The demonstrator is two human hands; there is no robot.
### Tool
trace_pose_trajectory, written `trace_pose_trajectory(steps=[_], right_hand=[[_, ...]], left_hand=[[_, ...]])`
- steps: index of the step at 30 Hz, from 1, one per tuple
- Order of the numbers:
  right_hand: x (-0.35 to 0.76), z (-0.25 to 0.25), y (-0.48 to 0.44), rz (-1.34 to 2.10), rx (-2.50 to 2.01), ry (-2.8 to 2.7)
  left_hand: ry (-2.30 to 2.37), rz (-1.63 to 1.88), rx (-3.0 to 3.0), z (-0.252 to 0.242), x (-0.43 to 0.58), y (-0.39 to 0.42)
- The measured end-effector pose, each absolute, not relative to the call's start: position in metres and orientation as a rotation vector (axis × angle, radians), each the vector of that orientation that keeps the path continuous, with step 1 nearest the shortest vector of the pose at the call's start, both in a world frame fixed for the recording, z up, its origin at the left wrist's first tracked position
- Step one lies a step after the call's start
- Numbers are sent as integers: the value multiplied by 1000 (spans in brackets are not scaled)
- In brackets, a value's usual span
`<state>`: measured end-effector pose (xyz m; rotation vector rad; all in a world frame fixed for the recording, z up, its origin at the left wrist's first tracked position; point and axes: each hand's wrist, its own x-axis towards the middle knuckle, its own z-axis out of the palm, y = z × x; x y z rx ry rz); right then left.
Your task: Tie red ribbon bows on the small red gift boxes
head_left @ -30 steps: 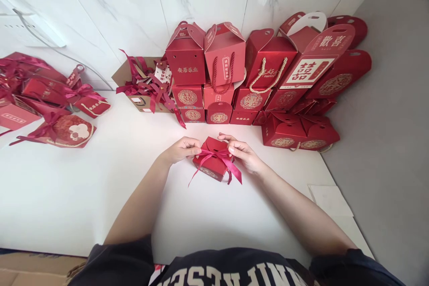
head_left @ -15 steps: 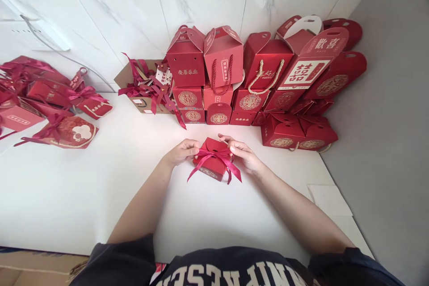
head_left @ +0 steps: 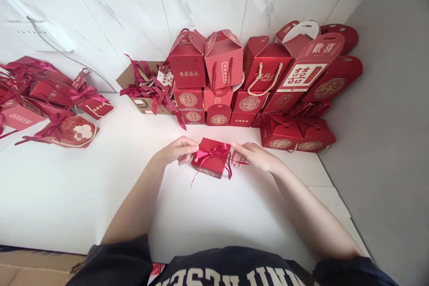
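A small red gift box (head_left: 216, 170) with a gold round pattern on its near side rests on the white table between my hands. A magenta ribbon bow (head_left: 212, 153) is tied across its top, and a dark red cord handle (head_left: 229, 170) hangs at its right side. My left hand (head_left: 177, 149) pinches the bow's left loop at the box's left edge. The thumb and fingers of my right hand (head_left: 253, 156) close on the right side of the bow; a thin ribbon tail runs along its fingers.
Red gift boxes (head_left: 224, 60) stand stacked along the tiled wall. Beside them, a brown carton (head_left: 144, 105) holds ribbons and tags. Ribboned boxes (head_left: 72, 132) lie in a pile at the left. A grey wall (head_left: 385, 98) bounds the table (head_left: 117, 178) on the right.
Both hands have moved slightly outward from the box. The bow looks smaller and tighter, and its tails no longer hang broadly over the front; one now lies by my right hand.
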<state>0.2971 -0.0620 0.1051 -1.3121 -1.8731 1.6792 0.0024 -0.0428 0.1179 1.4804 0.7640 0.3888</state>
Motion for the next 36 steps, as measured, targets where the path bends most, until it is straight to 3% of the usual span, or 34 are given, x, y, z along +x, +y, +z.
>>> trace_pose_trajectory(steps=[4, 12, 21, 26, 32, 36], right_hand=[[292, 109, -66, 1996, -1027, -1860], [293, 112, -65, 1960, -779, -1878], [299, 115, -60, 1781, -842, -2026], [306, 110, -56, 1873, -851, -2065], [312, 110, -54, 2023, -826, -2156], [326, 114, -55, 1874, -1006, -2411]], left_hand=[[822, 299, 1510, 122, 6, -43], [934, 366, 1538, 117, 8, -40], [852, 446, 1521, 98, 8, -37], [847, 473, 1507, 93, 9, -37], [877, 416, 1546, 104, 14, -41], [887, 371, 1590, 118, 19, -45]])
